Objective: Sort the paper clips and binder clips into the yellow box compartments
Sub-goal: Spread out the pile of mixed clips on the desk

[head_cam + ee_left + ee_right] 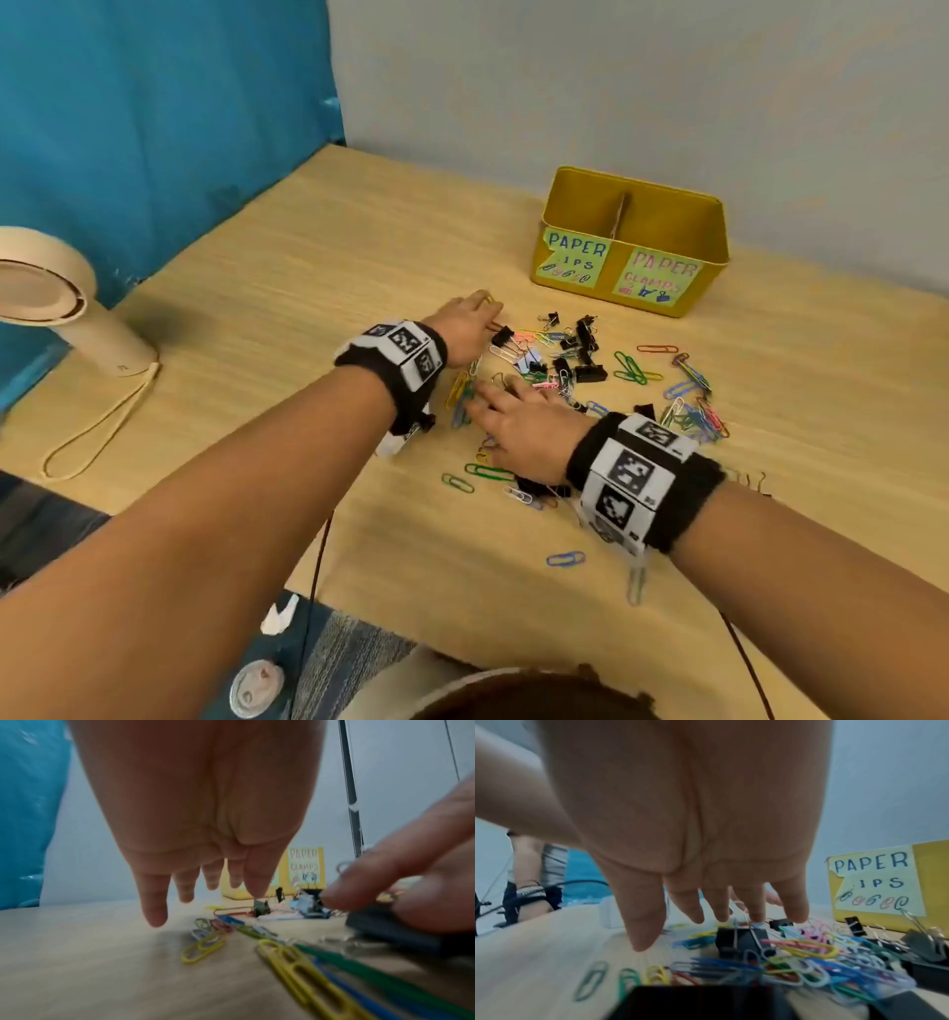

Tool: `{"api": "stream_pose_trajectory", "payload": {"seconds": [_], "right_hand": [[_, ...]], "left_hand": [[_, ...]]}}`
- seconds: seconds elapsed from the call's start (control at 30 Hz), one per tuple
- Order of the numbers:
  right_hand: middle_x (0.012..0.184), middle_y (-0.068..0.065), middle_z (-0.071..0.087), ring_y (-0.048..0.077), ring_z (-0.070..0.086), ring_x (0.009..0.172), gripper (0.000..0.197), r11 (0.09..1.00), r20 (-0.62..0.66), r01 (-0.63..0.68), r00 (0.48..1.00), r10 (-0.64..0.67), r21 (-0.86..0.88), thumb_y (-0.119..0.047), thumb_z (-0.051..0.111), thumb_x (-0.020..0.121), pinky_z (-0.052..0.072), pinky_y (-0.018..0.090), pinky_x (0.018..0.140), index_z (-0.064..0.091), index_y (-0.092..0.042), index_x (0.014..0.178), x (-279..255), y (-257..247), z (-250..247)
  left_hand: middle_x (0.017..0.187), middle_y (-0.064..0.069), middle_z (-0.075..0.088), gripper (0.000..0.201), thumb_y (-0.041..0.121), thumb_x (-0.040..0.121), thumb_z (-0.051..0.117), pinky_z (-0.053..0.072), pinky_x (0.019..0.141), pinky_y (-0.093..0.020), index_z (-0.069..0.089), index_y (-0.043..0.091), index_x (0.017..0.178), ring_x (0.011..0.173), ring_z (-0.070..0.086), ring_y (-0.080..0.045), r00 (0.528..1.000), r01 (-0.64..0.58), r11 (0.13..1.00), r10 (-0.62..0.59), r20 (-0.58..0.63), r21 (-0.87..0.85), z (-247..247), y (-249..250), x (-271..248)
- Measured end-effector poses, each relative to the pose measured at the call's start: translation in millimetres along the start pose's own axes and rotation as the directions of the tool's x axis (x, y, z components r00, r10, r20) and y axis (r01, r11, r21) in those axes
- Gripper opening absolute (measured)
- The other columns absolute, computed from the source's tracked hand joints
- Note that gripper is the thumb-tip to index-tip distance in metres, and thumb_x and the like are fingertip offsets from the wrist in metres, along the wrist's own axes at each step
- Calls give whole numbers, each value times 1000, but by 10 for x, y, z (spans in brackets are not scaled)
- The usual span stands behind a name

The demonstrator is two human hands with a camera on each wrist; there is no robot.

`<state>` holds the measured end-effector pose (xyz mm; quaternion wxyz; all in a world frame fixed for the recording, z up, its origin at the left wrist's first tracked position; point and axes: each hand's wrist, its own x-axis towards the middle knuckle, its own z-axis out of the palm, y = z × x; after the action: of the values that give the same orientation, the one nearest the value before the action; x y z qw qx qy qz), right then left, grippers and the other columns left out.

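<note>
A loose pile of coloured paper clips (631, 367) mixed with black binder clips (590, 372) lies mid-table. Behind it stands the yellow box (708, 226) with a centre divider, labelled PAPER CLIPS on the left and PAPER CLAMPS on the right. My left hand (470, 324) reaches over the pile's far left edge; in the left wrist view its fingers (185, 886) hang straight and hold nothing. My right hand (513, 421) is spread flat over the near left of the pile, with its fingers (693, 902) straight above a black binder clip (741, 941).
A white fan-like device (77, 308) with a looped cord (97, 431) stands at the table's left. A blue partition (154, 128) and a grey wall close the back. Stray clips (565, 559) lie near the front edge, where thin cables hang down.
</note>
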<state>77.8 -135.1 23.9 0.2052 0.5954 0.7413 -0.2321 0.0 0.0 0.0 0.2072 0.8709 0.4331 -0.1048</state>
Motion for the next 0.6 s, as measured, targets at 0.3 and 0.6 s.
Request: {"api": "stream_pose_trajectory", "payload": {"seconds": [0.3, 0.6], "right_hand": [[161, 0, 5, 34, 8, 147, 57, 964, 24, -266, 964, 266, -13, -31, 41, 95, 15, 62, 114, 23, -18, 147, 226, 557, -290], [132, 15, 49, 35, 47, 124, 37, 998, -119, -39, 992, 45, 47, -5, 39, 89, 44, 47, 101, 52, -4, 124, 743, 88, -548]], "left_hand": [[158, -13, 13, 60, 2, 91, 39, 23, 117, -44, 20, 5, 148, 144, 17, -31, 993, -96, 986, 85, 87, 135, -67, -158, 253], [118, -16, 62, 36, 18, 90, 43, 46, 94, -35, 63, 12, 118, 108, 58, -31, 987, -100, 995, 101, 123, -11, -102, -357, -534]]}}
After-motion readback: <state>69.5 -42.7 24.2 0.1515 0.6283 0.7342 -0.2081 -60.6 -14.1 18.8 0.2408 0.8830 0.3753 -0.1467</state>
